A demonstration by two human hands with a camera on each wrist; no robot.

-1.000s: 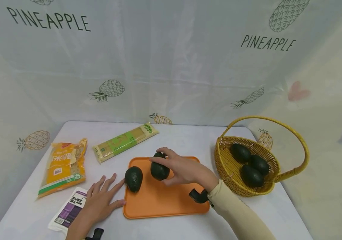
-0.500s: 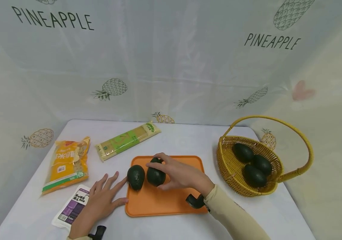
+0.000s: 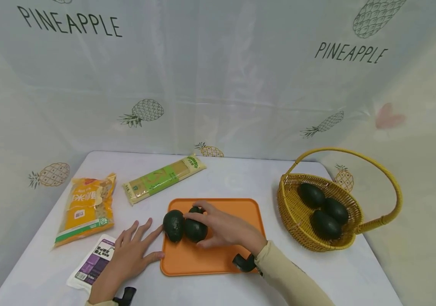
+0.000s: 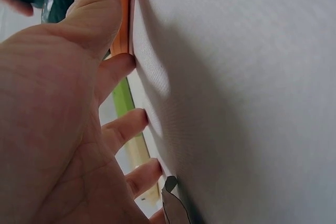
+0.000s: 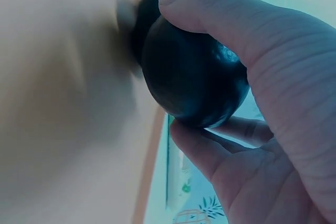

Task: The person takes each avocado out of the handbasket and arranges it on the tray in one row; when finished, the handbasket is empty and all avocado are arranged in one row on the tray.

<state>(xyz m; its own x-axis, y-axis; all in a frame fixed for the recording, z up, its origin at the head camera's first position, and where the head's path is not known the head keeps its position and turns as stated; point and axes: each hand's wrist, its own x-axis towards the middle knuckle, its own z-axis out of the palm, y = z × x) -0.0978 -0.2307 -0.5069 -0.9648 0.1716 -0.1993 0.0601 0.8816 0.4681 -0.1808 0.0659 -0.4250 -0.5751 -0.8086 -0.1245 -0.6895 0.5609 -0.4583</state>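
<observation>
My right hand [image 3: 223, 227] grips a dark green avocado [image 3: 196, 229] over the orange tray [image 3: 218, 263]. In the right wrist view the thumb and fingers pinch this avocado [image 5: 194, 72] from two sides. Just left of it, a second avocado [image 3: 173, 225] lies on the tray's left part; in the head view the two appear to touch. My left hand [image 3: 129, 255] has its fingers spread at the tray's left edge, the fingertips down on the white table. In the left wrist view the left hand's thumb and index fingertip [image 4: 126, 62] are by the orange rim.
A yellow wicker basket [image 3: 288, 212] with several avocados [image 3: 326, 224] stands at the right. A green noodle packet [image 3: 162, 180] lies behind the tray. An orange bag [image 3: 86, 208] and a purple-white packet [image 3: 93, 263] are on the left.
My right hand has moved left and slightly down with its avocado, closing the gap to the other one. The left hand stays at the tray's edge. The head view has shifted slightly.
</observation>
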